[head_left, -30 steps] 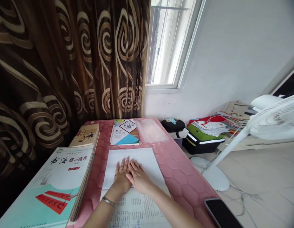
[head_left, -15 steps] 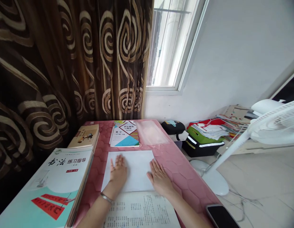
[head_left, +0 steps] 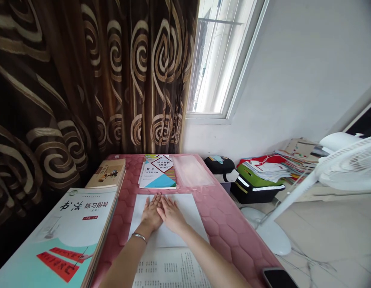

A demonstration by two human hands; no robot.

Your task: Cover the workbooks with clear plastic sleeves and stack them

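Observation:
A white sheet (head_left: 188, 216) lies on the pink table, its near edge meeting a page of printed text (head_left: 170, 268). Flat on the sheet's upper left rests my left hand (head_left: 152, 214), fingers stretched out, a silver bangle on the wrist. My right hand (head_left: 172, 215) lies beside it with fingers extended, touching or slightly overlapping the left. Neither hand grips anything. Just beyond the sheet sits a mathematics workbook (head_left: 158, 176), with a clear plastic cover (head_left: 193, 171) to its right.
Stacked books (head_left: 62, 232) stand along the table's left side, with a brown book (head_left: 105, 174) behind. A phone (head_left: 279, 277) lies at the near right edge. Right of the pink table (head_left: 227, 228) are a white fan (head_left: 293, 200) and a black and green bin (head_left: 257, 184).
My right hand has slid left from the sheet's right edge to lie against my left hand. The left hand stays at about the same place. The camera view has shifted slightly.

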